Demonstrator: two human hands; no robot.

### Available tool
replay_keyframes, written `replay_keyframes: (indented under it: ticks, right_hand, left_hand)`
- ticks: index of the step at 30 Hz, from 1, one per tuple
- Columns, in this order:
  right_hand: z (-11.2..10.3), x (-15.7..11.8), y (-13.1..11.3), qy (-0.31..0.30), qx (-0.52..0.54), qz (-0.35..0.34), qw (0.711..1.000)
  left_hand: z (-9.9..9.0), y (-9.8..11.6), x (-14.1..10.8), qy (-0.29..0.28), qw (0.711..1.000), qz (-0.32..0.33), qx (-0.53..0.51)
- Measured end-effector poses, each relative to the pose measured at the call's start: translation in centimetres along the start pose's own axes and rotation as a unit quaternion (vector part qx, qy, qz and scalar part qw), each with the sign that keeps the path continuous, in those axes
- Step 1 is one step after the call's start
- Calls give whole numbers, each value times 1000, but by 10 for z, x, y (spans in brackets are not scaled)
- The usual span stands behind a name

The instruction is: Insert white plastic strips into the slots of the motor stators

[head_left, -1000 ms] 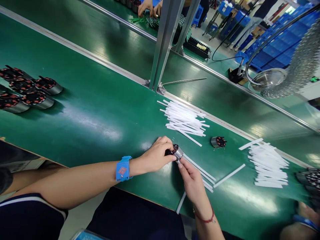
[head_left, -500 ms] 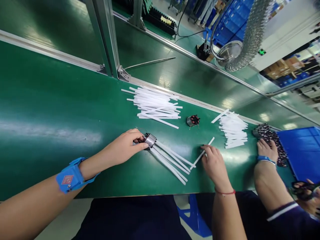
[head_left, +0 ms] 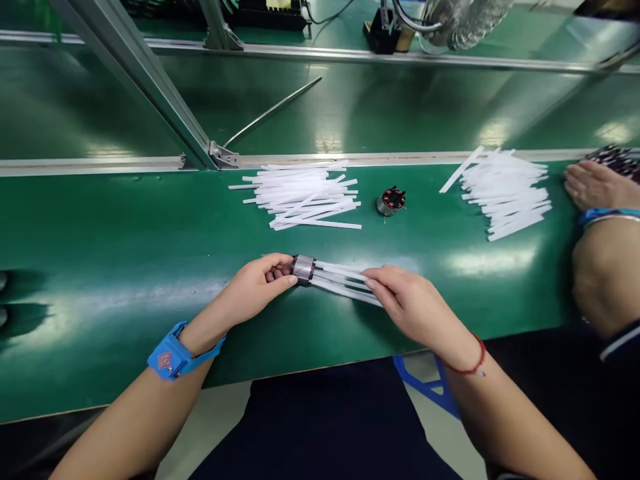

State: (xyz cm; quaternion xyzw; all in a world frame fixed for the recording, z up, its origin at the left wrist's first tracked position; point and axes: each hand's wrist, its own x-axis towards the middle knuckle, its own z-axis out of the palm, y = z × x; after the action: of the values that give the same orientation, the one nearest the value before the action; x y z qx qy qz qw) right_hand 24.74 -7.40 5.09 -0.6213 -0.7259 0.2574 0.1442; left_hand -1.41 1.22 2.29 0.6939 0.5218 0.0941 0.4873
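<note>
My left hand (head_left: pixel 257 283) is closed around one end of a motor stator (head_left: pixel 303 268), a short grey metal cylinder with black end parts, held low over the green bench. Several long white strips (head_left: pixel 345 289) stick out of the stator's right side. My right hand (head_left: pixel 417 303) pinches at the far part of these strips between thumb and fingers; their ends are hidden behind it, so I cannot tell how many it grips. Beyond my hands lies a pile of long white strips (head_left: pixel 305 193). A second stator (head_left: pixel 391 200) with reddish windings stands right of that pile.
Another pile of shorter white strips (head_left: pixel 510 190) lies at the right. A co-worker's hand (head_left: pixel 600 183) rests by a heap of dark parts (head_left: pixel 617 160) there. A metal post (head_left: pixel 145 80) and rail (head_left: pixel 425 159) border the bench's back. A thin rod (head_left: pixel 275 110) lies beyond.
My right hand has moved left and up from the loose strip on the bench to the strips in the stator. That strip no longer lies apart. The camera view has turned and levelled.
</note>
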Motion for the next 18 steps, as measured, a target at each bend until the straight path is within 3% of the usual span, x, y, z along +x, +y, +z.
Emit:
replay_keyframes:
  ticks: [4,13,15,18]
  right_hand:
    - [12,12,-8,-22,-19,41,999]
    - [44,54,-25,-134,201,55,969]
    - [40,61,-20,-148,209,53,965]
    - [7,74,14,-120,182,47,975]
  left_hand:
    - [2,2,0,-4,1000,-5,-2]
    - [-4,0,-3,-49,998,30,-6]
    - [-5,-1,-4,-52,998,44,-9]
    - [-5,-3,-5,-44,997,62,-26]
